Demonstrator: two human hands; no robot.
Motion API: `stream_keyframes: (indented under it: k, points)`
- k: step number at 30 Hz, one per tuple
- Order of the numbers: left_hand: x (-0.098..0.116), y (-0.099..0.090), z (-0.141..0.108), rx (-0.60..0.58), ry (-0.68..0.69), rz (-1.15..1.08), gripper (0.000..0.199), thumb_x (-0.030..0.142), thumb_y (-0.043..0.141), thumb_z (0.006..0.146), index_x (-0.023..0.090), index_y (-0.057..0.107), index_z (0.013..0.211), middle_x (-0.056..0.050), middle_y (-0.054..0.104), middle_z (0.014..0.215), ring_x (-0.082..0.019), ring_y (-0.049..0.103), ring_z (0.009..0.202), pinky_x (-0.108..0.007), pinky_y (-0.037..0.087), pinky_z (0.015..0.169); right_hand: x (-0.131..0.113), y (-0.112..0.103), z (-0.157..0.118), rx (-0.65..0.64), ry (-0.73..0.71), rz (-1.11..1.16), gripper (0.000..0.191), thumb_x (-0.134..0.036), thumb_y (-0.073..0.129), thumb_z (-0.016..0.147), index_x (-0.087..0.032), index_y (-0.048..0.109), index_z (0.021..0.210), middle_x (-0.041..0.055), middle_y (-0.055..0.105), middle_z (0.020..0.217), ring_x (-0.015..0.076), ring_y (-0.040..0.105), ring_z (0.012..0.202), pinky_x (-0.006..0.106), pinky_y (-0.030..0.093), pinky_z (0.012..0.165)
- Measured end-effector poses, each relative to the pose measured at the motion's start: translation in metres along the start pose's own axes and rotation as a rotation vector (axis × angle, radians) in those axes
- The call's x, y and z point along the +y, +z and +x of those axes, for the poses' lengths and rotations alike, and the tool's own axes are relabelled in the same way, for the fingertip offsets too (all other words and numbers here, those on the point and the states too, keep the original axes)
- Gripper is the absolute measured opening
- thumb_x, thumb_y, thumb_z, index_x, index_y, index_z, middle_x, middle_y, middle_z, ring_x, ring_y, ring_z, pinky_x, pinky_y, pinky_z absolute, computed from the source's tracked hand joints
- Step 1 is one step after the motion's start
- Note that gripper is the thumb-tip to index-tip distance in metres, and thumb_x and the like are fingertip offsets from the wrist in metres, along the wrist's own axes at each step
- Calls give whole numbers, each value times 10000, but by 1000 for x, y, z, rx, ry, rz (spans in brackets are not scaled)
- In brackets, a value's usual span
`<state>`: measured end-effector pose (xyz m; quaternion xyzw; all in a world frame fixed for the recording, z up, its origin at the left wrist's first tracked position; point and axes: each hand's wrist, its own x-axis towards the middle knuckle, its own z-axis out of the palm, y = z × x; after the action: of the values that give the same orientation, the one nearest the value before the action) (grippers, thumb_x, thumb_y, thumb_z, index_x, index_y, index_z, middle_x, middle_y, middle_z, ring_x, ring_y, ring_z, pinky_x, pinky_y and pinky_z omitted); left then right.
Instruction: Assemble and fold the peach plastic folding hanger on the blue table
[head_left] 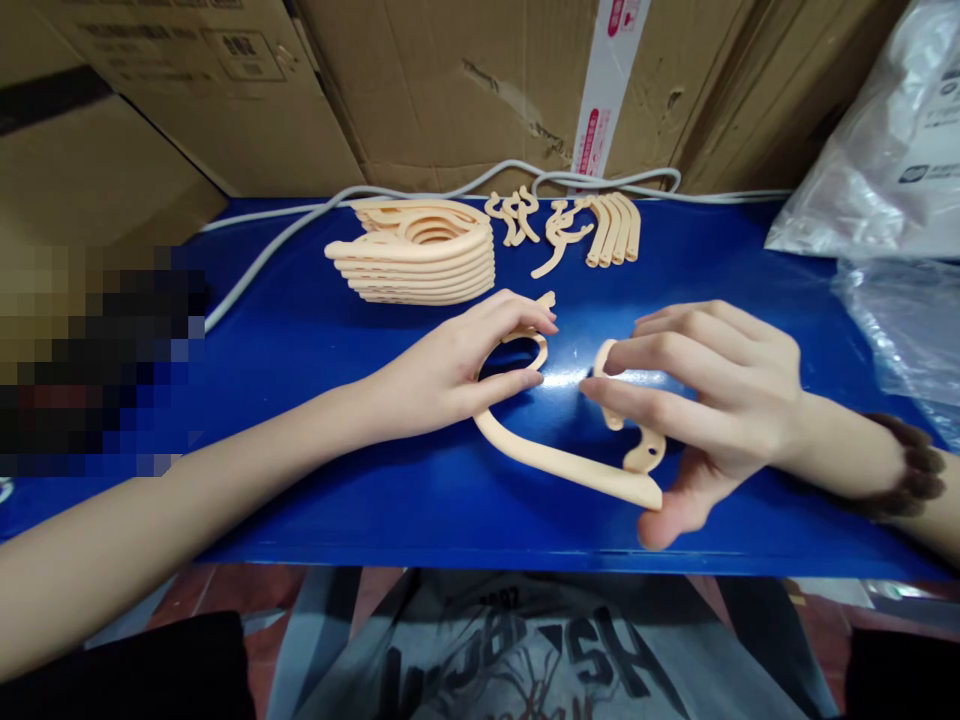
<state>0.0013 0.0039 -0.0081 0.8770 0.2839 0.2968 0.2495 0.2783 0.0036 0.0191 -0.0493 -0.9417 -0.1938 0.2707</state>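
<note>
A curved beige plastic hanger part (562, 465) lies low over the blue table in front of me. My left hand (480, 360) wraps its thumb and fingers around the looped left end. On the other side, the thumb of my right hand (705, 400) presses against the tip of the long lower arm. The index and middle fingers of that hand touch a small beige curved piece (613, 415). Beside it, a beige tab with a hole (646, 450) shows near the arm's end. How these pieces join is partly hidden by my right hand.
Behind my hands stands a stack of beige curved parts (420, 265). Small beige hooks (559, 235) and several curved tubes (616, 230) lie to its right. A white cable (270, 262) runs along the back, before cardboard boxes (465, 90). Clear plastic bags (862, 190) rest at right.
</note>
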Motion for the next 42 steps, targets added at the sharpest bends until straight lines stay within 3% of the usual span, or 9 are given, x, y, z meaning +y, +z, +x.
stream_keyframes:
  k: [5,9,21,28,35,39,42]
  points:
    - [-2,1,0,-26,-17,9,282,302,592,1077,121,609,1292,-133,642,1377,-188,579,1345,-297,421,1181,2,1,0,-8,8,-40,769,-830,316,989,-158,652,1148,58,656,835,201,542,726,388,424,633]
    - [-3,2,-1,-38,-36,15,253,306,567,1091,162,600,1296,-105,638,1380,-184,564,1347,-312,404,1184,1,1,0,-34,-17,-11,702,-765,344,1025,-146,661,1122,54,663,825,205,568,763,386,454,660]
    - [-3,-1,0,-83,-76,40,258,345,462,1121,198,599,1283,-101,660,1372,-219,568,1303,-373,425,1154,-8,7,-5,-91,-84,32,364,-386,343,1071,-225,665,1125,64,703,959,180,591,791,347,475,668]
    - [-4,0,0,-84,-73,43,276,339,428,1130,189,599,1286,-99,662,1374,-212,553,1313,-367,407,1168,-10,3,0,-91,-130,61,360,-289,353,1073,-164,685,1136,70,717,933,175,604,799,326,473,639]
    - [-4,0,0,-90,-63,65,265,323,446,1126,184,597,1293,-103,655,1380,-213,549,1311,-375,410,1167,-12,3,2,-88,-200,1,411,-322,316,1126,-149,688,1159,78,702,882,181,625,800,326,484,637]
    - [-4,0,0,-92,-51,79,277,312,438,1129,163,605,1293,-109,658,1379,-205,550,1314,-357,408,1171,-13,4,2,-69,-180,-36,183,-187,514,1059,-160,673,1146,42,709,876,161,629,787,308,471,638]
    - [-4,1,-1,-93,-53,86,276,316,434,1131,175,604,1296,-103,660,1384,-208,552,1316,-363,415,1166,-11,2,4,-107,-185,-79,136,-219,641,1021,-170,659,1145,16,705,869,145,624,788,294,450,627]
